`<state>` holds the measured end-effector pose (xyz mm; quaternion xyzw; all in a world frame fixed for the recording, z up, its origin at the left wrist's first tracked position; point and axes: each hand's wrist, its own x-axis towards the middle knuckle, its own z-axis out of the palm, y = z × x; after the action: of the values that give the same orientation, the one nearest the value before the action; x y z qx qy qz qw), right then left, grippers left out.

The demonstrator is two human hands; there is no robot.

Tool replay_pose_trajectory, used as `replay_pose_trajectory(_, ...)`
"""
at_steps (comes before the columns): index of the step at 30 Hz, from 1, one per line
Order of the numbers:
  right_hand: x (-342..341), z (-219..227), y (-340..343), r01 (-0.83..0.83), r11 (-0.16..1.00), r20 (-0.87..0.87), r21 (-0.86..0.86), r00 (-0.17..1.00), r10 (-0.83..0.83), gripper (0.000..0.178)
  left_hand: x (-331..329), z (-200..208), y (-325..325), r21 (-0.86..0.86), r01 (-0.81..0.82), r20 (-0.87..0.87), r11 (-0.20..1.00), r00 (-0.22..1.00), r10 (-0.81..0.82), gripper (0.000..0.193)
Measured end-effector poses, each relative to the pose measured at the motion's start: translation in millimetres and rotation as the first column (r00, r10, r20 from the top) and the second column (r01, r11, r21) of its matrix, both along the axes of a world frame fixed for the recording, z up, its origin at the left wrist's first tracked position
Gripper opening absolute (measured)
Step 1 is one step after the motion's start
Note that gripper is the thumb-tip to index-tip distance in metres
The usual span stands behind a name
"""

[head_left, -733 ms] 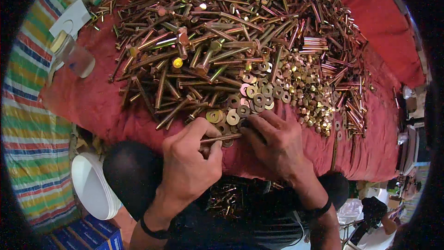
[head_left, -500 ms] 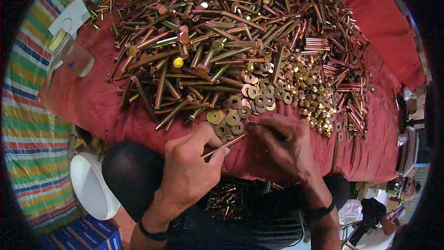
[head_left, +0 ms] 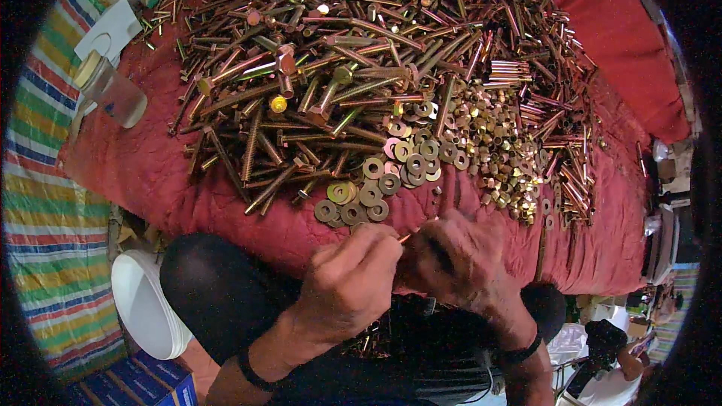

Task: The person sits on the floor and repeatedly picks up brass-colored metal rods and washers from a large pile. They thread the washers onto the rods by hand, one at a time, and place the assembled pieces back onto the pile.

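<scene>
My left hand [head_left: 350, 274] is closed around a thin copper-coloured bolt [head_left: 404, 239], with only its end showing past the fingertips. Against that end, the fingers of my right hand [head_left: 459, 256] are bunched together, slightly blurred; what they pinch is hidden. Just beyond the hands lie flat round washers [head_left: 353, 214] in a loose cluster. To the right of them is a heap of small brassy nuts [head_left: 508, 173]. Large hex bolts [head_left: 263, 143] are piled farther back on the left, and slimmer bolts [head_left: 575, 173] lie at the right.
A red padded cloth [head_left: 173, 173] covers the work surface. At the left stand a lidded clear jar [head_left: 116, 94] and a white card [head_left: 109, 30], near a striped sheet [head_left: 56, 233]. Below are a white bucket [head_left: 143, 304] and a blue box [head_left: 139, 380].
My left hand has moved right and slightly down with the bolt, and my right hand has drawn down to meet its end. The hands now touch or nearly touch.
</scene>
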<state>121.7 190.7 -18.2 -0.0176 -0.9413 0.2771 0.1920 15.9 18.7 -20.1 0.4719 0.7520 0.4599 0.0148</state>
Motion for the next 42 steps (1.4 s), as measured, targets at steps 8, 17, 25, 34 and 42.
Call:
replay_pose_trajectory(8, -6, 8, 36, -0.267, -0.297, -0.103, -0.917, 0.876, -0.471, 0.016, 10, 3, 4, 0.135, -0.049, 0.879, 0.99, 0.468, -0.096, 0.011)
replay_pose_trajectory(17, -16, 2, 25, -0.306, -0.314, -0.118, -0.899, 0.859, -0.498, 0.022, 15, -1, 7, 0.197, -0.045, 0.929, 0.979, 0.327, -0.172, 0.011)
replay_pose_trajectory(25, -20, 5, -3, 0.226, 0.404, -0.013, -0.886, 0.86, -0.51, 0.031, 5, 0, 1, 0.262, -0.137, 0.937, 0.955, 0.271, -0.218, 0.009)
replay_pose_trajectory(34, -14, 29, -33, 0.1, 0.837, 0.042, -0.538, 0.995, -0.091, 0.038, 9, 3, 6, 0.211, -0.253, 0.977, 0.944, 0.039, -0.208, 0.028)
replay_pose_trajectory(42, 6, 29, 35, 0.33, 0.932, 0.038, -0.15, 0.944, -0.328, 0.02, -4, 8, -1, 0.235, 0.001, 0.969, 0.972, -0.071, -0.235, 0.033)
